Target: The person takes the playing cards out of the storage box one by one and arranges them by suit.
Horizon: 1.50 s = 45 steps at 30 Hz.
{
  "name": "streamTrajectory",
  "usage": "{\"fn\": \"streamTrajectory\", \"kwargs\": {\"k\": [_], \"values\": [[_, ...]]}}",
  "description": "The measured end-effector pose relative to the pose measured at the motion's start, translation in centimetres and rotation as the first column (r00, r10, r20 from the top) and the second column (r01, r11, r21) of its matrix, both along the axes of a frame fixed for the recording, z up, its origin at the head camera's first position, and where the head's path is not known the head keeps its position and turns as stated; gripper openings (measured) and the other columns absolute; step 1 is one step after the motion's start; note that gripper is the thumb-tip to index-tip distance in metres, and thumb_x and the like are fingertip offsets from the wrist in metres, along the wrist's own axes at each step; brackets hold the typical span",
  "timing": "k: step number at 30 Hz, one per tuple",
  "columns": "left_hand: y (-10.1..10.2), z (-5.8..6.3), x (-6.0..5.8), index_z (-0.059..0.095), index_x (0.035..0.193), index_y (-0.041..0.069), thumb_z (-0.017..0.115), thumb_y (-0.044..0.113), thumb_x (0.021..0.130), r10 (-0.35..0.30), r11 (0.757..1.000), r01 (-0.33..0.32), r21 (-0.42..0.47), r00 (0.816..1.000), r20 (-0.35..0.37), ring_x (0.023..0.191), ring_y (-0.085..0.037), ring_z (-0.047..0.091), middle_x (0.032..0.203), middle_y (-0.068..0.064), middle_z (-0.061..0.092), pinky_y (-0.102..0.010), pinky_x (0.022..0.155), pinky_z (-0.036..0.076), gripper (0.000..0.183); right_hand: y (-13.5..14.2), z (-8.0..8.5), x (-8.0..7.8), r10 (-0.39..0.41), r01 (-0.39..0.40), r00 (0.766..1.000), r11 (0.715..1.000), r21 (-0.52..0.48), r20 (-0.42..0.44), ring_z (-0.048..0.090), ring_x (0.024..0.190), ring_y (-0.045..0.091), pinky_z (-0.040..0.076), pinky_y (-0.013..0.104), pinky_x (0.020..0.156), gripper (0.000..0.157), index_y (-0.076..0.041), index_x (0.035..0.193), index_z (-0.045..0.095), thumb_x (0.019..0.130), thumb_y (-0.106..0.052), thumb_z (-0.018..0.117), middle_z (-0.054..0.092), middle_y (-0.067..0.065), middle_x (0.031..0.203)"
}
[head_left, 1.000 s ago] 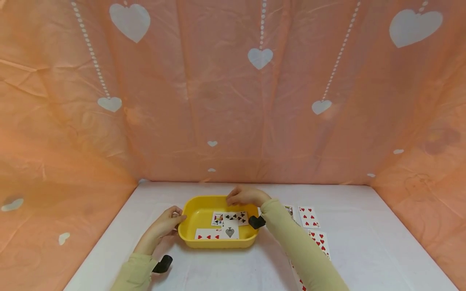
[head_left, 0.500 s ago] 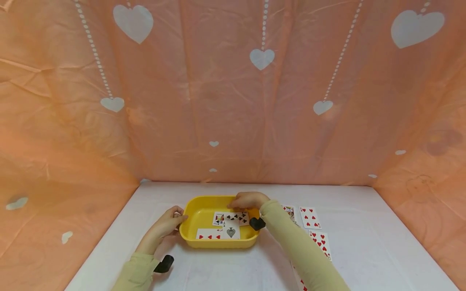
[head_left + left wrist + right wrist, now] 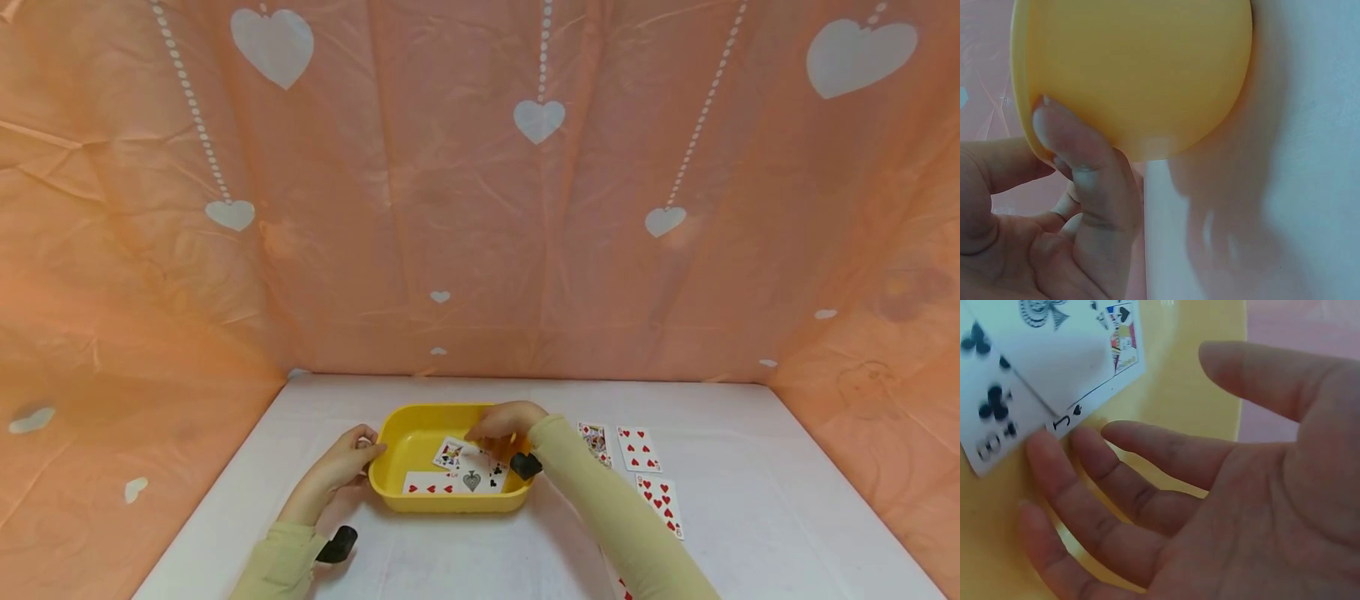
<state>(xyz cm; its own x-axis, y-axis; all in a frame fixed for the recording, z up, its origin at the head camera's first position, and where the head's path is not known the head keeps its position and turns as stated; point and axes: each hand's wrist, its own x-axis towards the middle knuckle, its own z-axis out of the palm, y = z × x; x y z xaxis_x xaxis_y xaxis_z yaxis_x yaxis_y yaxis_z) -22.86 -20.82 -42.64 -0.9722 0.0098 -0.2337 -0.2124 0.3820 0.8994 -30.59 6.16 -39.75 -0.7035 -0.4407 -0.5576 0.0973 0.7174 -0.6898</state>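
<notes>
A shallow yellow plastic tray (image 3: 450, 503) stands on the white table. My left hand (image 3: 337, 467) pinches its left rim between thumb and fingers; in the left wrist view the thumb (image 3: 1079, 140) lies against the tray wall. Several playing cards lie face up inside: an ace of spades (image 3: 471, 481) on top, a jack of spades (image 3: 447, 452), an eight of clubs (image 3: 997, 412) and a heart card (image 3: 427, 483). My right hand (image 3: 510, 419) reaches into the tray, thumb apart and fingers loosely bent, with fingertips at the edges of the eight and the jack.
More face-up cards lie right of the tray: a face card (image 3: 595, 442), a six of hearts (image 3: 638, 450) and a nine of hearts (image 3: 661, 504). A red-marked card is partly hidden under the right sleeve (image 3: 615, 508). Orange cloth (image 3: 480, 250) encloses the table.
My right hand has moved down into the tray. The jack and the eight of clubs have turned and shifted, the eight toward the front. My left hand stays on the rim.
</notes>
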Motion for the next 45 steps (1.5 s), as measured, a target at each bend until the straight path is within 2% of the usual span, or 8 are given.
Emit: {"fn": "streamTrajectory", "kwargs": {"k": [4,7,19,25,32,35,38,45], "values": [[0.0,0.0,0.0,0.044,0.1,0.001,0.053,0.01,0.097,0.004,1.0,-0.004,0.002,1.0,0.0,0.059,-0.018,0.051,0.073,-0.009,0.048,-0.029,0.053,0.044,0.014,-0.1,-0.2,0.4,0.003,-0.002,1.0,1.0,0.03,-0.031,0.062,0.073,0.026,0.048,0.034,0.062,0.038,0.0,0.099,0.06,0.09,-0.036,0.063,0.064,0.017,0.082],[0.0,0.0,0.0,0.044,0.099,0.001,0.053,0.01,0.097,0.005,1.0,-0.005,0.013,1.0,-0.003,0.058,-0.018,0.051,0.072,-0.009,0.048,-0.029,0.052,0.044,0.013,-0.1,-0.3,0.4,0.053,-0.05,0.996,0.998,0.047,-0.069,0.065,0.073,0.027,0.048,0.034,0.061,0.039,0.001,0.097,0.062,0.09,-0.037,0.062,0.066,0.018,0.081],[0.0,-0.2,0.1,0.044,0.1,0.001,0.053,0.011,0.097,0.008,1.0,-0.008,0.006,1.0,-0.003,0.061,-0.019,0.05,0.074,-0.01,0.049,-0.029,0.053,0.041,0.014,-0.5,-0.8,0.3,0.129,-0.12,0.986,0.989,0.085,-0.105,0.056,0.068,0.019,0.044,0.031,0.065,0.007,-0.01,0.086,0.065,0.088,-0.016,0.068,0.065,0.008,0.076],[-0.1,-0.5,-0.2,0.044,0.1,0.001,0.055,0.013,0.096,0.006,1.0,-0.006,0.001,1.0,-0.003,0.061,-0.019,0.052,0.075,-0.01,0.05,-0.029,0.053,0.043,0.016,-0.4,-0.8,0.2,0.141,-0.131,0.978,0.989,0.073,-0.152,0.052,0.064,0.015,0.038,0.026,0.059,0.008,-0.009,0.085,0.061,0.086,-0.007,0.068,0.059,0.003,0.071],[-0.1,-0.3,-0.3,0.044,0.1,0.001,0.055,0.013,0.096,0.005,1.0,-0.005,0.001,1.0,-0.001,0.062,-0.019,0.052,0.075,-0.009,0.051,-0.029,0.053,0.044,0.017,0.3,-0.3,-0.6,0.141,-0.149,0.976,0.988,-0.036,-0.169,0.058,0.075,0.026,0.05,0.04,0.076,0.006,-0.004,0.086,0.06,0.087,-0.007,0.065,0.059,0.005,0.077],[-0.1,-0.2,-0.3,0.044,0.1,0.001,0.054,0.012,0.097,0.003,1.0,-0.003,0.009,1.0,0.001,0.062,-0.019,0.052,0.074,-0.008,0.05,-0.028,0.054,0.044,0.016,1.0,0.1,-1.2,0.125,-0.143,0.974,0.986,-0.083,-0.188,0.06,0.074,0.027,0.052,0.041,0.076,0.005,-0.002,0.086,0.059,0.087,-0.005,0.062,0.059,0.005,0.078],[0.0,-0.2,-0.3,0.044,0.101,0.001,0.054,0.011,0.097,0.0,1.0,0.0,0.014,1.0,0.001,0.063,-0.02,0.052,0.075,-0.008,0.05,-0.029,0.054,0.044,0.015,1.8,0.8,-1.7,0.053,-0.082,0.979,0.987,-0.138,-0.199,0.062,0.076,0.028,0.054,0.041,0.074,0.005,-0.002,0.091,0.056,0.088,-0.003,0.06,0.06,0.007,0.081],[-0.2,-0.2,-0.2,0.043,0.1,0.001,0.053,0.011,0.097,-0.001,1.0,0.001,0.015,1.0,0.0,0.064,-0.02,0.053,0.074,-0.008,0.05,-0.029,0.054,0.045,0.014,4.0,3.0,-2.3,-0.053,-0.001,0.98,0.963,-0.268,-0.192,0.062,0.072,0.025,0.055,0.041,0.073,0.019,0.003,0.105,0.054,0.087,0.0,0.056,0.061,0.013,0.089]]}}
